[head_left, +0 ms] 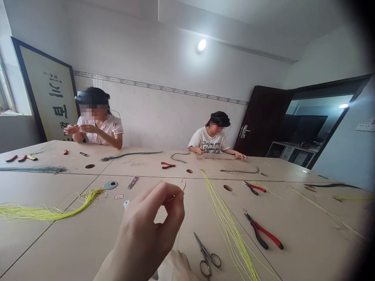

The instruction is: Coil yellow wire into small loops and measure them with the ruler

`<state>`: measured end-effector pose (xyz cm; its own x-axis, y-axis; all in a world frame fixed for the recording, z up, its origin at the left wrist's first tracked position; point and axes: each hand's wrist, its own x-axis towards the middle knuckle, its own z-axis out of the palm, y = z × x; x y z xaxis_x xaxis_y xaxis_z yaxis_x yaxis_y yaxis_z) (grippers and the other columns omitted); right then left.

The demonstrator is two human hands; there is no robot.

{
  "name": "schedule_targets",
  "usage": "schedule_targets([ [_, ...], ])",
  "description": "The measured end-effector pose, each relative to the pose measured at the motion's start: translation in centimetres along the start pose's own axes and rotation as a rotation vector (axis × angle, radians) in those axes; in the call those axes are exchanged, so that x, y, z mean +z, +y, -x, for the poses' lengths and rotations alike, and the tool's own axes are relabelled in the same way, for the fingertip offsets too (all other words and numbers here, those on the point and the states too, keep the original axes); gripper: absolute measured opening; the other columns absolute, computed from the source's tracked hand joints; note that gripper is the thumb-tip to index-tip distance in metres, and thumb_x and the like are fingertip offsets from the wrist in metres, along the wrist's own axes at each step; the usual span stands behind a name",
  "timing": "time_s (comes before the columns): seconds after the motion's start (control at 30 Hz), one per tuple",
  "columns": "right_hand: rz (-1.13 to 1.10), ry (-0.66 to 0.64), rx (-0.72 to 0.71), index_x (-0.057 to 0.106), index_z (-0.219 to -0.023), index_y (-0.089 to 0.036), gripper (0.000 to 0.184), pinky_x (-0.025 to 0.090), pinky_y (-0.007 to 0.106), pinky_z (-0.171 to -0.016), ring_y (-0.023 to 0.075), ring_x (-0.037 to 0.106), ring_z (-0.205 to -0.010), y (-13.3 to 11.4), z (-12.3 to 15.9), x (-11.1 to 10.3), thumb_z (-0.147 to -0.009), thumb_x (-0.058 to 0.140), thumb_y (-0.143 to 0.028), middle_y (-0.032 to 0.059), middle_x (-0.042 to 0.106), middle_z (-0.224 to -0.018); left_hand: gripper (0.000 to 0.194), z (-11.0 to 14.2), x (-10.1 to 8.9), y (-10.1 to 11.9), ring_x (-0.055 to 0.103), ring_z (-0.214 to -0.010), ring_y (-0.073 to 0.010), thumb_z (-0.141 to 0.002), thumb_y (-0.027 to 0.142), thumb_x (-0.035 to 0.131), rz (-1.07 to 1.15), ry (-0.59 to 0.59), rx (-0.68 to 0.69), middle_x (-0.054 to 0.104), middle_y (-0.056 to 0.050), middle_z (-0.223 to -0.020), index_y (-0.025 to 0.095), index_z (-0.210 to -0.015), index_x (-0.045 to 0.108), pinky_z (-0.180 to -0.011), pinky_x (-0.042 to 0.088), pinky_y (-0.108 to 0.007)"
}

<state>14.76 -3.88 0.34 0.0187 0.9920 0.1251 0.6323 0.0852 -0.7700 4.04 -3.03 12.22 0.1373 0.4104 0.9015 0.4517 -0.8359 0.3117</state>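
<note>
My left hand (146, 234) is raised over the middle of the table, its fingertips pinched together on the end of a thin yellow wire (183, 186) that curls just above them. Only a small part of my right hand (177, 266) shows at the bottom edge, below the left hand; its fingers are hidden. Small steel scissors (207, 257) lie on the table right beside it. A long bundle of yellow wires (227, 224) runs from the table's middle toward the near edge on the right.
Red-handled pliers (263, 232) and a second pair (254, 188) lie to the right. Another yellow wire bundle (47, 210) lies at left. Snips (132, 182) and a round disc (110, 185) lie ahead. Two people (98, 123) (212, 140) sit across the table (88, 242), working with wires.
</note>
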Motion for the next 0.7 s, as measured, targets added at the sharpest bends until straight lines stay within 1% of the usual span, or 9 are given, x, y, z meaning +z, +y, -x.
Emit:
schedule_targets([
  [0.1, -0.057, 0.066, -0.025, 0.065, -0.069, -0.023, 0.033, 0.042, 0.026, -0.049, 0.0185, 0.062, -0.059, -1.1, -0.7, -2.9, -0.087, 0.05, -0.047, 0.0027, 0.058, -0.057, 0.017, 0.2, 0.3, -0.2, 0.046, -0.051, -0.0042, -0.085, 0.007, 0.049, -0.075, 0.035, 0.086, 0.051, 0.007, -0.059, 0.018, -0.073, 0.051, -0.049, 0.039, -0.013],
  [0.17, -0.108, 0.115, -0.048, 0.065, -0.079, -0.021, 0.037, 0.043, 0.025, -0.047, 0.0153, 0.059, -0.055, -2.1, -0.6, -5.7, -0.086, 0.048, -0.053, 0.0045, 0.063, -0.07, 0.015, 0.5, 0.7, -0.3, 0.044, -0.051, -0.0056, -0.086, 0.007, 0.049, -0.118, 0.031, 0.142, 0.05, 0.006, -0.061, 0.018, -0.076, 0.052, -0.047, 0.037, -0.016],
  [0.2, -0.151, 0.141, -0.062, 0.064, -0.088, -0.02, 0.043, 0.043, 0.025, -0.045, 0.0126, 0.057, -0.05, -2.6, -0.3, -7.0, -0.088, 0.042, -0.057, 0.0048, 0.064, -0.078, 0.015, 0.7, 0.9, -0.4, 0.042, -0.05, -0.0063, -0.087, 0.007, 0.049, -0.142, 0.024, 0.171, 0.048, 0.005, -0.061, 0.018, -0.076, 0.053, -0.046, 0.036, -0.017],
  [0.23, -0.219, 0.178, -0.091, 0.063, -0.094, -0.021, 0.046, 0.045, 0.025, -0.045, 0.0102, 0.056, -0.047, -3.1, 0.1, -8.3, -0.088, 0.04, -0.06, 0.0046, 0.065, -0.085, 0.016, 0.9, 1.2, -0.4, 0.04, -0.05, -0.0071, -0.088, 0.007, 0.049, -0.161, 0.011, 0.197, 0.047, 0.005, -0.06, 0.017, -0.076, 0.053, -0.046, 0.036, -0.019],
  [0.3, -0.374, 0.242, -0.213, 0.064, -0.095, -0.022, 0.038, 0.052, 0.023, -0.055, 0.0104, 0.062, -0.057, -4.1, 0.9, -10.2, -0.086, 0.051, -0.056, 0.0031, 0.065, -0.091, 0.018, 1.2, 1.7, -0.4, 0.036, -0.049, -0.0085, -0.089, 0.009, 0.047, -0.183, -0.018, 0.237, 0.044, 0.005, -0.06, 0.017, -0.074, 0.054, -0.045, 0.035, -0.02],
  [0.37, -0.439, 0.285, -0.308, 0.066, -0.089, -0.023, 0.025, 0.053, 0.02, -0.066, 0.0115, 0.065, -0.073, -4.7, 1.4, -11.0, -0.083, 0.062, -0.048, 0.001, 0.065, -0.088, 0.02, 1.4, 2.2, -0.3, 0.036, -0.05, -0.0095, -0.09, 0.009, 0.045, -0.188, -0.045, 0.265, 0.045, 0.003, -0.061, 0.017, -0.073, 0.053, -0.044, 0.035, -0.021],
  [0.4, -0.45, 0.294, -0.308, 0.067, -0.085, -0.023, 0.022, 0.052, 0.018, -0.068, 0.011, 0.064, -0.077, -4.9, 1.6, -11.1, -0.082, 0.064, -0.045, 0.0, 0.066, -0.083, 0.021, 1.5, 2.5, -0.2, 0.037, -0.05, -0.01, -0.09, 0.009, 0.045, -0.186, -0.056, 0.278, 0.045, 0.003, -0.061, 0.017, -0.073, 0.053, -0.044, 0.034, -0.022],
  [0.57, -0.577, 0.257, -0.125, 0.064, -0.073, -0.019, 0.028, 0.047, 0.016, -0.059, 0.0083, 0.058, -0.065, -3.8, 1.4, -11.1, -0.077, 0.07, -0.045, -0.0011, 0.063, -0.069, 0.026, 1.9, 3.8, 0.1, 0.035, -0.05, -0.0116, -0.088, 0.004, 0.044, -0.189, -0.109, 0.339, 0.042, 0.002, -0.061, 0.017, -0.067, 0.048, -0.042, 0.03, -0.025],
  [0.7, -0.638, 0.219, -0.089, 0.063, -0.072, -0.017, 0.033, 0.052, 0.022, -0.071, 0.0109, 0.061, -0.072, -2.3, 1.1, -11.6, -0.075, 0.071, -0.049, -0.0004, 0.063, -0.069, 0.025, 2.6, 4.8, 0.2, 0.037, -0.05, -0.012, -0.087, 0.003, 0.044, -0.176, -0.182, 0.378, 0.043, 0.002, -0.061, 0.017, -0.068, 0.049, -0.041, 0.031, -0.025],
])
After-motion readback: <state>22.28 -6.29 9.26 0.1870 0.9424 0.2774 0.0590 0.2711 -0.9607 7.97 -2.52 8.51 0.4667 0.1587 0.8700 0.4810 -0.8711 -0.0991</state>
